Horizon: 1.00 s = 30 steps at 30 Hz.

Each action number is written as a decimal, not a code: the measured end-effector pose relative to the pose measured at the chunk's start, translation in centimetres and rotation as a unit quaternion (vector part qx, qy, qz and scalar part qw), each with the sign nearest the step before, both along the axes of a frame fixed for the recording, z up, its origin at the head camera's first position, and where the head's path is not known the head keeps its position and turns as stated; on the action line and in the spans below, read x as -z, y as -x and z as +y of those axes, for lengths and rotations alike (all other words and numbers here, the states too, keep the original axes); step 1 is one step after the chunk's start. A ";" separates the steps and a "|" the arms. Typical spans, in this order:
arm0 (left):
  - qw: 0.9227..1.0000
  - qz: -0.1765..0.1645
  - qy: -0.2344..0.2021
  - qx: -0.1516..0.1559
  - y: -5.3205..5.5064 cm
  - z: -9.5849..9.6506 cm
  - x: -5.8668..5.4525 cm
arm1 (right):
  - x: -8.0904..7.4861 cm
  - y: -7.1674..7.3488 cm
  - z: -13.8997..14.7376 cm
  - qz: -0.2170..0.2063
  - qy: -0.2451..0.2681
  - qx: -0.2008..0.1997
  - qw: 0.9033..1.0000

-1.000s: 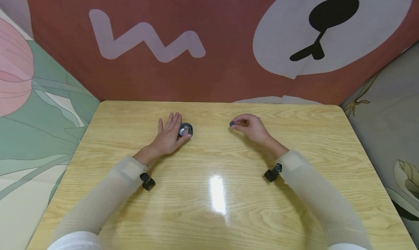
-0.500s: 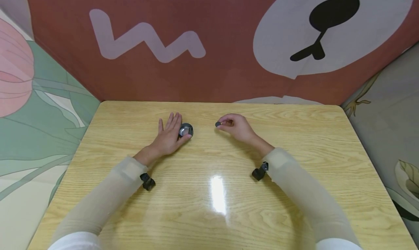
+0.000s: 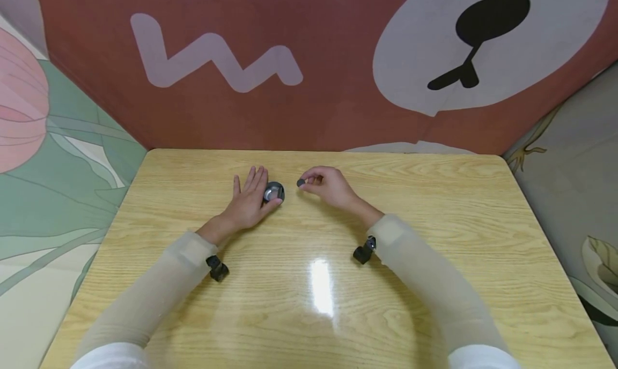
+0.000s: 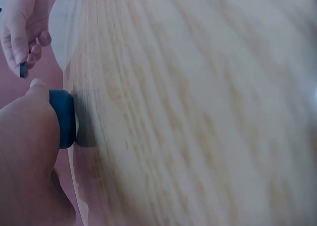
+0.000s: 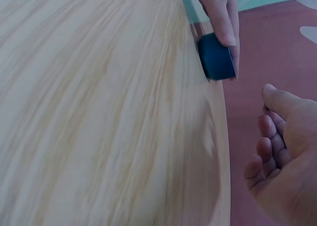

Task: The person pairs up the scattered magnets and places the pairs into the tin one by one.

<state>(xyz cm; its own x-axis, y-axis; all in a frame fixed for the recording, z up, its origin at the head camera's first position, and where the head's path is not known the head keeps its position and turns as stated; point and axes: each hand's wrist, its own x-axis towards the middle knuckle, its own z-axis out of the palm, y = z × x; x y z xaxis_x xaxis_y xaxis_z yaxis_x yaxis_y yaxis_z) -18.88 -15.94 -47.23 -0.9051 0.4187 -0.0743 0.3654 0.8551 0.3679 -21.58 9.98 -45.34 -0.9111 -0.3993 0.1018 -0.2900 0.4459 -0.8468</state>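
Observation:
My left hand lies over the table with its fingers straight and spread. Between its index finger and thumb stands a short, round, dark blue container with a shiny silver middle on top; in the right wrist view, the left thumb lies against the container. Just to the right, my right hand pinches a small dark round disc between thumb and fingertips. This disc shows edge-on in the left wrist view. In the right wrist view, the thumb and fingertips mostly hide it.
A wood-grain table stretches under both arms, its far edge against a reddish-brown printed backdrop. Patterned panels flank it left and right. Small black cameras hang at both wrists.
My right hand has moved left with the small dark disc, coming close to the round container. The left hand and the container have stayed in place.

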 end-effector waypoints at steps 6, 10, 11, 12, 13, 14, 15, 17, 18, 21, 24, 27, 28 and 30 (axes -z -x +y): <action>1.000 -0.002 0.003 0.001 0.0 0.0 0.0 | -0.1 0.2 -1.3 0.002 0.010 -0.013 1.000; 1.000 -0.001 0.004 0.000 0.0 -0.1 0.1 | 0.0 0.4 -2.1 0.003 0.009 -0.023 1.000; 1.000 -0.002 0.004 0.000 0.0 -0.2 0.1 | -0.1 0.4 -2.4 0.003 0.008 -0.025 1.000; 1.000 -0.002 0.004 -0.001 0.0 -0.2 0.1 | -0.1 0.4 -2.6 0.002 0.006 -0.028 1.000; 1.000 -0.003 0.005 -0.001 0.0 -0.2 0.1 | -0.1 0.5 -2.8 0.001 0.004 -0.031 1.000; 1.000 -0.003 0.005 -0.002 0.0 -0.2 0.1 | -0.2 0.5 -3.0 0.000 0.001 -0.034 0.999; 1.000 -0.004 0.005 -0.003 0.0 -0.2 0.1 | -0.2 0.6 -3.3 0.000 -0.002 -0.037 0.999; 1.000 -0.003 0.004 -0.003 0.0 -0.3 0.1 | -0.3 0.7 -3.8 -0.004 -0.003 -0.043 0.999; 1.000 -0.002 0.004 -0.003 0.0 -0.3 0.1 | -0.3 0.7 -4.0 -0.005 -0.005 -0.045 0.999; 1.000 0.002 0.003 -0.003 0.0 -0.3 0.2 | -0.4 0.8 -4.7 -0.004 -0.014 -0.052 0.999; 1.000 0.005 0.004 -0.004 0.1 -0.3 0.3 | -0.4 0.8 -5.2 0.001 -0.027 -0.057 0.998; 1.000 0.008 0.003 -0.003 0.2 -0.2 0.4 | -0.5 0.7 -5.6 -0.002 -0.036 -0.057 0.998; 1.000 0.009 0.003 -0.002 0.2 -0.2 0.4 | -0.5 0.7 -5.6 -0.004 -0.038 -0.058 0.998; 1.000 0.011 0.002 0.000 0.2 -0.3 0.5 | -0.4 0.7 -5.8 -0.011 -0.045 -0.058 0.997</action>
<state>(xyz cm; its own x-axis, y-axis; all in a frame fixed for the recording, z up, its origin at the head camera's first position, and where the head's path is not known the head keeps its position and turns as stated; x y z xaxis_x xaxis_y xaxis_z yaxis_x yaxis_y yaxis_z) -19.10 -16.21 -47.70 -0.9064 0.4188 -0.0559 0.3739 0.8567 0.3554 -22.27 4.20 -44.92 -0.8599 -0.5089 0.0409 -0.3253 0.4844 -0.8121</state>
